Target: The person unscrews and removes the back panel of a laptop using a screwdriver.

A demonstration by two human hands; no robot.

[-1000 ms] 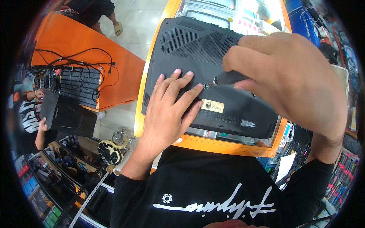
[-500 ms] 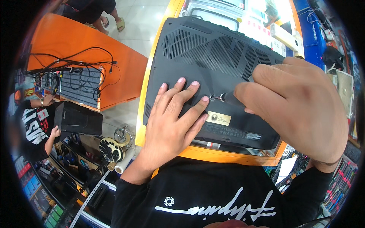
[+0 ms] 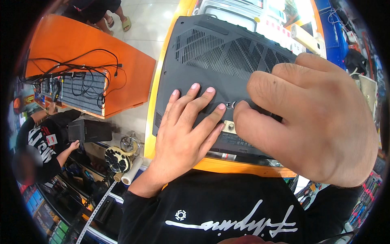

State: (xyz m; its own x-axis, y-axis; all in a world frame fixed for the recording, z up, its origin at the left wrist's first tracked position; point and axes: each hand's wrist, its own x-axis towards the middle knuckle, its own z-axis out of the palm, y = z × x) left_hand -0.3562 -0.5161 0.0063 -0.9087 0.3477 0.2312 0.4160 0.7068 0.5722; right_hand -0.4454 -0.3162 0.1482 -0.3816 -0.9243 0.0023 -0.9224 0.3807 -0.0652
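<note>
A dark grey laptop (image 3: 195,65) lies bottom-up on a glass-topped counter with a yellow-orange frame (image 3: 243,170). My left hand (image 3: 180,134) rests on its cover, fingers spread, index fingertip beside a central screw hole. My right hand (image 3: 304,118) is curled over the laptop, gripping a screwdriver (image 3: 233,105); only a little of its metal end shows at that hole, the handle hidden by my fingers. A gold sticker (image 3: 230,126) sits just below, partly covered by my thumb.
An orange cabinet (image 3: 126,81) with tangled black cables stands left. A co-worker (image 3: 40,150) below it holds a black case (image 3: 91,131). Another person's legs (image 3: 109,18) appear at top. A fan-like object (image 3: 118,158) and rolls lie left of me. A blue surface (image 3: 329,24) is at right.
My right hand has shifted down and rolled over the screwdriver, covering more of it and the gold sticker. The co-worker at left has bent lower, and the black case has moved right.
</note>
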